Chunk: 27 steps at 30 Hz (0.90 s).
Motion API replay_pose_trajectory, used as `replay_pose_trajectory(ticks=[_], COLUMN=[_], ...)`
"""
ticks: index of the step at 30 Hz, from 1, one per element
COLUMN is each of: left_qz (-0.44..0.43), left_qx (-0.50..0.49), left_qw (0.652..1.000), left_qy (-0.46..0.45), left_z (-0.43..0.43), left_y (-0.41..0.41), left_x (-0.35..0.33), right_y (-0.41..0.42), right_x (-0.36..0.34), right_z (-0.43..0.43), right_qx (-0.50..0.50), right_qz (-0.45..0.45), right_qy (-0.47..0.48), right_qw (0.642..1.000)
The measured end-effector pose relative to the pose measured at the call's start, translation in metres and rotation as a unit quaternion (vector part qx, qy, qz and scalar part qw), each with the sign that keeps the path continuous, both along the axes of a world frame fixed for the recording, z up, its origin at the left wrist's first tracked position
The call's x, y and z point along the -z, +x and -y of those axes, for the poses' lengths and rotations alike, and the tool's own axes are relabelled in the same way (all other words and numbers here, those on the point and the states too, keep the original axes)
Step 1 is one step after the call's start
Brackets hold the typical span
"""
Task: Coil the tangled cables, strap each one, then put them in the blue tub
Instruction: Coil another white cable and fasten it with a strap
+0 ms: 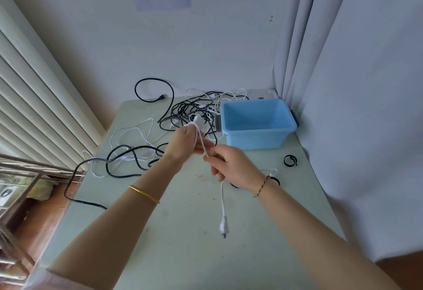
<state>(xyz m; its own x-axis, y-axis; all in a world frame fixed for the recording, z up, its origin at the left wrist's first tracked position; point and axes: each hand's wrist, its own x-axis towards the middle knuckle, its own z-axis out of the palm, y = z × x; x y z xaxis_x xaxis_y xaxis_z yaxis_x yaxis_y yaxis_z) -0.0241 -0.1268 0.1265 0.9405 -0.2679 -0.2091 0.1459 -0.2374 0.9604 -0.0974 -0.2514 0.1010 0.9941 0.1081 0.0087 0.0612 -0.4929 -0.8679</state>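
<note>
Fingers (pixel 207 145) of left hand (pixel 183 143) grip first loops of white cable (pixel 222 195); right hand (pixel 233 166) pinches it just beside, plug (pixel 223 226) dangling below. Uncoiled tangle (pixel 190 108) beyond. Empty blue tub (pixel 256 139) beyond-right; strap (pixel 290 160) right, unused. Barely started, I judge.

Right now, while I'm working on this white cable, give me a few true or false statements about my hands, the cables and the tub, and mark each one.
1. The blue tub already holds a coiled cable. False: nothing shows inside it.
2. The left hand and the right hand both hold the white cable. True.
3. The plug trails from the right hand toward the person. True.
4. The black cables are coiled and strapped. False: they lie loose and tangled on the table.
5. A black strap lies on the table, outside the tub. True.
</note>
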Motion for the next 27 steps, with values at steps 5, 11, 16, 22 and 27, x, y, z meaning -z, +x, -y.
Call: replay_pose_trajectory(ticks=[5,11,16,22,27], left_qz=[-0.003,-0.088,-0.168,-0.182,-0.145], left_qx=[0.011,0.133,0.336,0.417,0.423], left_qw=[0.985,0.962,0.919,0.89,0.874], left_qy=[-0.174,-0.223,-0.118,0.027,0.191], left_z=[0.007,0.008,-0.004,-0.01,-0.009], left_y=[-0.005,-0.009,-0.006,-0.001,-0.006], left_x=[-0.012,-0.02,-0.014,-0.01,-0.018], right_y=[0.0,0.008,0.015,0.024,0.024], right_x=[0.02,0.031,0.018,0.013,0.014], right_z=[-0.005,0.014,0.033,0.045,0.046], right_qx=[-0.071,-0.044,-0.013,0.044,0.074], right_qz=[-0.084,-0.09,-0.024,0.031,0.025], right_qy=[0.146,0.114,-0.072,-0.356,-0.318], right_qw=[0.983,0.988,0.997,0.933,0.945])
